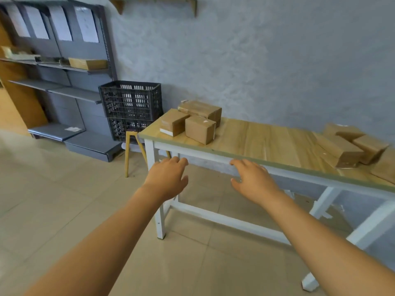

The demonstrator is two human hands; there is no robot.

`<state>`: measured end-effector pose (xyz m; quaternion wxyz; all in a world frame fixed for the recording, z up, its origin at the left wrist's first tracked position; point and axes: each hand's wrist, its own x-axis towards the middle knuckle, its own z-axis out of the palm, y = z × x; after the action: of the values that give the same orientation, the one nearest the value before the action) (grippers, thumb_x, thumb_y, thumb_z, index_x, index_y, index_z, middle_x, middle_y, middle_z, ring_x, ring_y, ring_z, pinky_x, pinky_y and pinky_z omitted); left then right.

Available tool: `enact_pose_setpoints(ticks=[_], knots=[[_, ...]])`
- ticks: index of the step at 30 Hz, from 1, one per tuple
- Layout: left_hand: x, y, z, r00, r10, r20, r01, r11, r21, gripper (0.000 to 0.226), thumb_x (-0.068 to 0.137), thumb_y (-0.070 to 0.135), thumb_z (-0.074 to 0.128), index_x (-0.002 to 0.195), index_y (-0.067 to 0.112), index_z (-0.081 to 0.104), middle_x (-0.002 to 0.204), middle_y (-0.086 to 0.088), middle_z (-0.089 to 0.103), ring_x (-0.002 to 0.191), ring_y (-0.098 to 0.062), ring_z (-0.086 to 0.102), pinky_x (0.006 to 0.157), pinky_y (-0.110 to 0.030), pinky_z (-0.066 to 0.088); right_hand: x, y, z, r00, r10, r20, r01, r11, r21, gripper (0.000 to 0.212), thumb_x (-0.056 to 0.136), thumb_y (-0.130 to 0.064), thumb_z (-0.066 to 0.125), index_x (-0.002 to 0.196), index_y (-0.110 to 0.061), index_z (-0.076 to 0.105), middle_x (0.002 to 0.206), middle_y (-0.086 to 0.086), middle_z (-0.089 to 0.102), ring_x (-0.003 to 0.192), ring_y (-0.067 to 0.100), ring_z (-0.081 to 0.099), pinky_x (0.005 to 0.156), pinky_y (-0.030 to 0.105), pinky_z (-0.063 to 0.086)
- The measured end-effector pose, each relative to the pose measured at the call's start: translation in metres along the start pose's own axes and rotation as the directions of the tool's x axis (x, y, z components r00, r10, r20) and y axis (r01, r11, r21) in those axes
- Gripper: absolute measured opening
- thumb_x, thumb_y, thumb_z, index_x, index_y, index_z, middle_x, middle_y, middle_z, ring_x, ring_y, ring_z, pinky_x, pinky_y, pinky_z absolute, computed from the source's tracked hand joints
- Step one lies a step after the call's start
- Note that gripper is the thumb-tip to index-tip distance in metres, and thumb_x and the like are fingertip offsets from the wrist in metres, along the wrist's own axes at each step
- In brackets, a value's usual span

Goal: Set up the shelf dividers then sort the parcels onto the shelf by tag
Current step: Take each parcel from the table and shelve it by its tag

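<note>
Your hands: your left hand (167, 178) and your right hand (253, 180) are both stretched out in front of the table (256, 135), fingers loosely spread, holding nothing. They are near its front edge, but I cannot tell if they touch it.
Parcels, near group: three cardboard parcels (199, 129) stand close together at the left end of the table top, just beyond your hands.
Parcels, far group: more parcels (350, 146) lie at the right end, blurred; their number is not clear.
Shelf: the grey shelf (64, 67) stands at the left wall, well apart from the table, with a flat box (87, 63) already on it.
Dividers: I cannot make them out.
Handling: the parcels look stiff, dry and probably light; the cardboard should not slip.
Where to hold: take a parcel by two opposite side faces, keeping the tag visible.
Risk: the tags are too small to read from here.
</note>
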<state>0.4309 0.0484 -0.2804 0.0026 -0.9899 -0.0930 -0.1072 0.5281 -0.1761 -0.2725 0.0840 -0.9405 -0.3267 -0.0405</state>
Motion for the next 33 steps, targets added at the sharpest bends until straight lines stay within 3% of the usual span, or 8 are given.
enact_pose_setpoints(ticks=[10,17,21,25,29,33], knots=[[0.162,-0.053,0.036,1.0,0.005,-0.013,-0.006,0.999,-0.054,0.045,0.098,0.043,0.047,0.138,0.023,0.046,0.128,-0.001,0.059,0.115,-0.023,0.056,0.082,-0.035,0.046,0.165,0.035,0.029,0.998,0.053,0.026,-0.055,0.997,0.059,0.052,0.096,-0.031,0.054,0.146,-0.021,0.041,0.141,0.005,0.051,0.127,0.028,0.048,0.099,0.036,0.043],[0.269,-0.074,0.062,0.997,-0.078,0.008,0.078,0.99,-0.121,0.044,0.097,0.042,0.048,0.136,0.022,0.047,0.121,0.0,0.059,0.108,-0.023,0.058,0.077,-0.036,0.049,0.282,0.066,0.052,0.996,0.08,0.031,-0.086,0.959,0.272,0.055,0.093,-0.037,0.059,0.144,-0.023,0.042,0.14,0.006,0.05,0.129,0.027,0.048,0.102,0.04,0.045],[0.322,-0.087,0.069,0.988,-0.151,0.019,0.151,0.955,-0.256,0.044,0.097,0.042,0.048,0.136,0.023,0.047,0.114,0.002,0.058,0.094,-0.02,0.057,0.063,-0.031,0.043,0.345,0.074,0.06,0.989,0.111,0.096,-0.141,0.902,0.409,0.08,0.086,-0.06,0.062,0.151,-0.023,0.033,0.152,0.005,0.039,0.138,0.024,0.042,0.111,0.038,0.038],[0.352,-0.101,0.082,0.971,-0.16,0.18,0.215,0.911,-0.351,0.041,0.097,0.042,0.051,0.13,0.019,0.047,0.101,0.001,0.052,0.094,-0.019,0.053,0.07,-0.031,0.036,0.38,0.063,0.071,0.968,0.081,0.237,-0.192,0.847,0.496,0.114,0.06,-0.08,0.066,0.153,-0.027,0.027,0.152,0.001,0.035,0.133,0.018,0.046,0.105,0.033,0.041],[0.376,-0.106,0.087,0.944,-0.141,0.297,0.237,0.918,-0.318,0.043,0.098,0.048,0.051,0.125,0.013,0.051,0.113,-0.005,0.062,0.09,-0.016,0.05,0.075,-0.029,0.038,0.397,0.054,0.085,0.949,0.058,0.311,-0.215,0.839,0.499,0.102,0.061,-0.056,0.085,0.143,-0.024,0.034,0.14,-0.001,0.043,0.123,0.015,0.051,0.105,0.035,0.046],[0.389,-0.111,0.09,0.906,-0.13,0.403,0.293,0.879,-0.377,0.047,0.096,0.051,0.054,0.121,0.013,0.049,0.086,-0.002,0.062,0.066,-0.014,0.058,0.048,-0.025,0.038,0.401,0.051,0.088,0.94,0.089,0.329,-0.247,0.844,0.477,0.089,0.06,-0.046,0.088,0.131,-0.025,0.037,0.131,-0.003,0.046,0.116,0.014,0.053,0.1,0.035,0.048]])
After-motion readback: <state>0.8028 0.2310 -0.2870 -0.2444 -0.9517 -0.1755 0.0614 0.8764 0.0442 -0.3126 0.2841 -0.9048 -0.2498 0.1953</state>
